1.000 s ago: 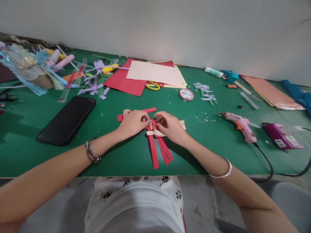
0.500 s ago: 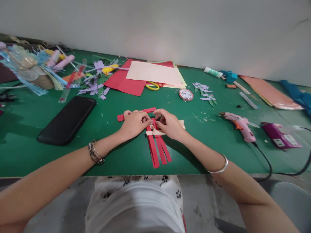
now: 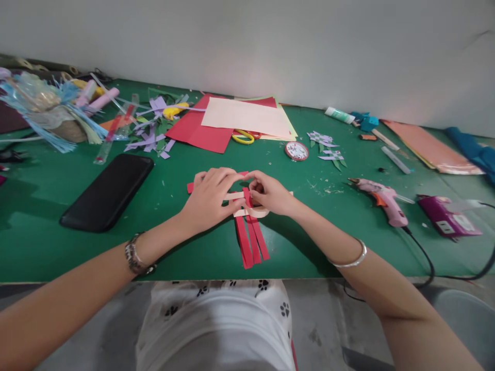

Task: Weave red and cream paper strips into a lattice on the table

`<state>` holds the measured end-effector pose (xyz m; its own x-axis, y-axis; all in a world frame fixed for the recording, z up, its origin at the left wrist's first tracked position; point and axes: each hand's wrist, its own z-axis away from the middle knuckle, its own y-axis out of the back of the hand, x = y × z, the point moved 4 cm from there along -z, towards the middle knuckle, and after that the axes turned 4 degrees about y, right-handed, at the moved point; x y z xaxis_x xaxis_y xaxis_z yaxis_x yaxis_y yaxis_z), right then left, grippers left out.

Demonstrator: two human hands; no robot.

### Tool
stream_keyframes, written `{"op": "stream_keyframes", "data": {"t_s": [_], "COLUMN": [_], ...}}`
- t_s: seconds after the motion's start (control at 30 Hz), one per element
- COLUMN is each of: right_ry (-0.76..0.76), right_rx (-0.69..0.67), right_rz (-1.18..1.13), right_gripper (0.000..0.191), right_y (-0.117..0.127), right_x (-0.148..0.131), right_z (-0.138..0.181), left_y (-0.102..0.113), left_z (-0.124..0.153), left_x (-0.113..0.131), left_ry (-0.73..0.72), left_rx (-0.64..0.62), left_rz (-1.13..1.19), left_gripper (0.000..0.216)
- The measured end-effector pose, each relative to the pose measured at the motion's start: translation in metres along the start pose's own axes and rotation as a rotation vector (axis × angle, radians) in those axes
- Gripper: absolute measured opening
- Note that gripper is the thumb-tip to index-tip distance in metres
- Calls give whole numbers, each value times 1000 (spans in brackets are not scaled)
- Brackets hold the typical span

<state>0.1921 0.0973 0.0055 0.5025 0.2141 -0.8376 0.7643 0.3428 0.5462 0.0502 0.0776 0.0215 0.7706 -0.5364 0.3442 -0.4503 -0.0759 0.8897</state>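
Note:
Several red paper strips [image 3: 247, 242] fan toward me on the green table, crossed near their upper ends by cream paper strips [image 3: 234, 196]. My left hand [image 3: 211, 198] lies over the left side of this weave, fingers stretched and thumb apart, the thumb touching the strips. From the right, my right hand [image 3: 270, 193] closes in a pinch on a paper strip; its fingers partly hide which strip it is. Below that hand, one cream strip bows up in a loop [image 3: 258, 212]. Another red strip [image 3: 190, 188] runs crosswise behind my left hand, mostly covered.
A black case [image 3: 108, 193] lies at left, near purple paper scraps [image 3: 149, 139]. Paper sheets [image 3: 245, 116], yellow-handled scissors [image 3: 243, 137] and a small round dish [image 3: 296, 150] stand behind. At right are a pink glue gun [image 3: 381, 198] with its cord and a purple power box [image 3: 448, 216].
My left hand has opened from a pinch and spread over the strips, its wrist shifting left and toward me. My right hand stays pinched; the rightmost red strip has swung slightly left.

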Motion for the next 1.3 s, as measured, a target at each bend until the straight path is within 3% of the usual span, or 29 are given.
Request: {"op": "stream_keyframes", "data": {"t_s": [0.23, 0.7, 1.0, 1.3], "right_ry": [-42, -146, -113, -89], "right_rx": [-100, -95, -100, -79], "right_rz": [35, 197, 228, 277], "right_gripper": [31, 28, 29, 27], "right_y": [4, 26, 27, 32], "right_x": [-3, -7, -2, -2], "right_z": [-4, 1, 5, 9], "left_y": [-14, -19, -20, -20], "left_z": [16, 19, 17, 16], "left_x": [10, 5, 5, 6], "left_ry": [-322, -310, -395, -353], "left_rx": [-230, -240, -288, -311], "left_rz": [-120, -160, -104, -82], "left_gripper": [38, 44, 47, 48]}}
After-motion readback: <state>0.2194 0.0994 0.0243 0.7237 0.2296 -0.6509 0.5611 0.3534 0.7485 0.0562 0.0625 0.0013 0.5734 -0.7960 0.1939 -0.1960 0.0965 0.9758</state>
